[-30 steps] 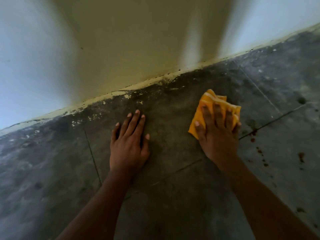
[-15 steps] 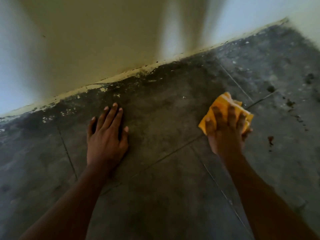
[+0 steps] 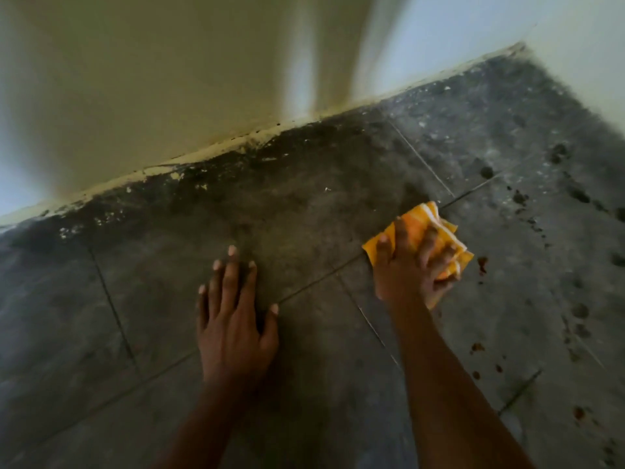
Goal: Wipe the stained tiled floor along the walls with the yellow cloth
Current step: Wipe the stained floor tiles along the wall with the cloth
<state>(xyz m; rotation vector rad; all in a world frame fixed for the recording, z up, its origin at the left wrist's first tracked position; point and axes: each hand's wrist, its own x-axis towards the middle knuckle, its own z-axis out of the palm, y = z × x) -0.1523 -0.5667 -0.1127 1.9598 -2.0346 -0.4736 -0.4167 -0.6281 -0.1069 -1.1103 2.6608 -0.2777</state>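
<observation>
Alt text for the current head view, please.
A person's right hand grips a bunched yellow cloth against a stained tiled floor near a cream wall; the left hand rests flat, fingers spread.

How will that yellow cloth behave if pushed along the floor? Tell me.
Probably floppy: the cloth is folded and bunched under the right hand. Likely light, since its corners stick out unsupported. It may drag rather than glide on the grimy floor.
</observation>
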